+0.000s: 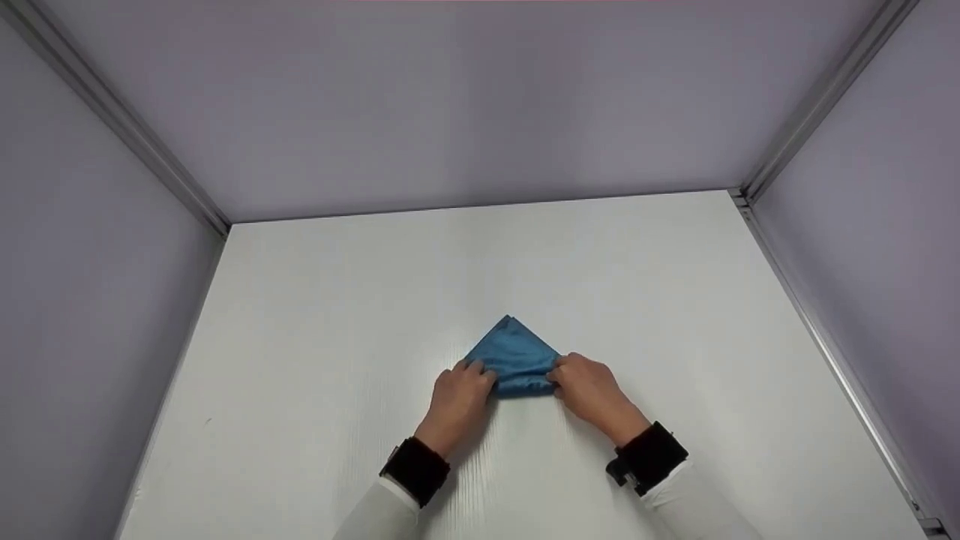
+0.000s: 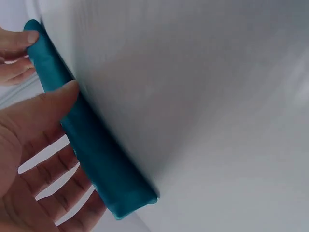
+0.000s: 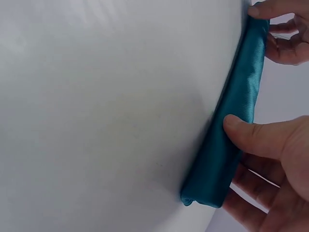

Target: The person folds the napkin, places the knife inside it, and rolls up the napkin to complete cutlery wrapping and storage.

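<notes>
Both hands hold the near edge of a blue cloth [image 1: 514,358]: the left hand [image 1: 459,401] pinches the left corner of that edge, thumb on the fabric and fingers beneath or beside it, and the right hand [image 1: 589,390] does the same at the right corner. In the left wrist view the thumb [image 2: 53,104] presses the thick folded band of cloth [image 2: 91,145] while the fingers lie spread below it; the right wrist view shows the mirror of this, with the thumb [image 3: 246,133] laid on the rolled edge of the cloth [image 3: 227,150]. Dark wrist bands [image 1: 417,469] and white sleeves [image 1: 694,502] lie nearest the camera.

The cloth sits on the white table [image 1: 300,360], a little to the near side of its middle, between the two hands. It forms a triangle, its base at the hands and its point aimed away from the person. The near edge looks thick and layered, so I judge several folds or a first roll along the base to be done, while the far point lies flat and unworked; the shaping seems roughly midway.

Beyond the cloth the table runs back to pale grey walls [image 1: 480,112] joined by metal corner rails [image 1: 817,105].
</notes>
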